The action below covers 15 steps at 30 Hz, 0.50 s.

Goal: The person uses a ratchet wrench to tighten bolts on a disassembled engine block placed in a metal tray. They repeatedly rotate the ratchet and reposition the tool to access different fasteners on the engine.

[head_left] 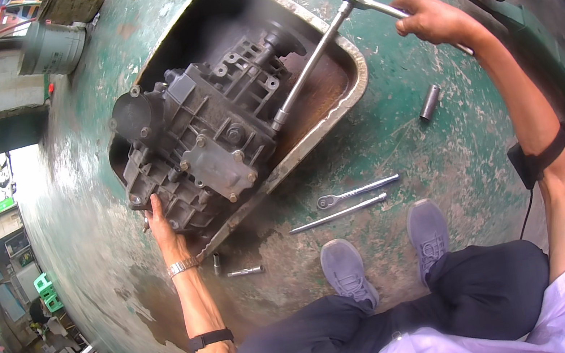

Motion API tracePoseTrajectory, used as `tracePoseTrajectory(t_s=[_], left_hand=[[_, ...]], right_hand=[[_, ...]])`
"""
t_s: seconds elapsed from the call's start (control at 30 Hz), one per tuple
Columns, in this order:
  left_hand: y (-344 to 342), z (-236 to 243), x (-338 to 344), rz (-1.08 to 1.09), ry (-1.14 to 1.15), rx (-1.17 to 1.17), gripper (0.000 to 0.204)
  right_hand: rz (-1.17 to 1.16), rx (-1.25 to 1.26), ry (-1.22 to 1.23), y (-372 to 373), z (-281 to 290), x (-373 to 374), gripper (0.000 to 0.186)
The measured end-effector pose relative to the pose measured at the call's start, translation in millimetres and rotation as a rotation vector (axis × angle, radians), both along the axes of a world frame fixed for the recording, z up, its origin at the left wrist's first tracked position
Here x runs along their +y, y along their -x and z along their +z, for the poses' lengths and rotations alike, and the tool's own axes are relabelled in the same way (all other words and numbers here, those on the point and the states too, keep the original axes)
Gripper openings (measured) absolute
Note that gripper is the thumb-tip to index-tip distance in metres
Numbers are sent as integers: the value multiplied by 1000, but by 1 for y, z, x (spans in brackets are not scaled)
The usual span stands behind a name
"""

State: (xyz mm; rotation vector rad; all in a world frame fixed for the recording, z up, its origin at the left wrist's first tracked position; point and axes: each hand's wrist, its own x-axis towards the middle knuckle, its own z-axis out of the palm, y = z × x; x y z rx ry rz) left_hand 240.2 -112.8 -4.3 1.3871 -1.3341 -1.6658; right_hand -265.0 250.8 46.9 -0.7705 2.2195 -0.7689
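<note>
A grey metal gearbox (207,133) lies in a worn, pale-rimmed tray (352,104) on the floor. My left hand (160,224) rests against the gearbox's near left corner; its thumb shows on the casting, while the other fingers are hidden behind it. At the right, my right hand (433,19) is closed around the handle of a ratchet wrench (373,3). From the ratchet's head a long extension bar (313,62) slants down to a socket (279,120) at the gearbox's right side. Whether that socket sits on a bolt I cannot tell.
On the green floor lie a loose deep socket (430,102), a second ratchet (358,192) and a thin bar (339,212). Smaller socket pieces (245,271) lie near my left wrist. A grey bucket (51,49) stands far left. My shoes (346,273) are close to the tools.
</note>
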Motion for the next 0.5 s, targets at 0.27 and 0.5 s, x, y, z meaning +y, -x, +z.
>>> tracePoseTrajectory(t_s=[0.27,0.5], left_hand=[[-18,-2,-35,-157,543,-911,71],[-36,-9,-56,-220,564,-774,77]], right_hand=[[-106,-63,-43,-52,12,36,23],[-140,-18,-32,-71,5,48,22]])
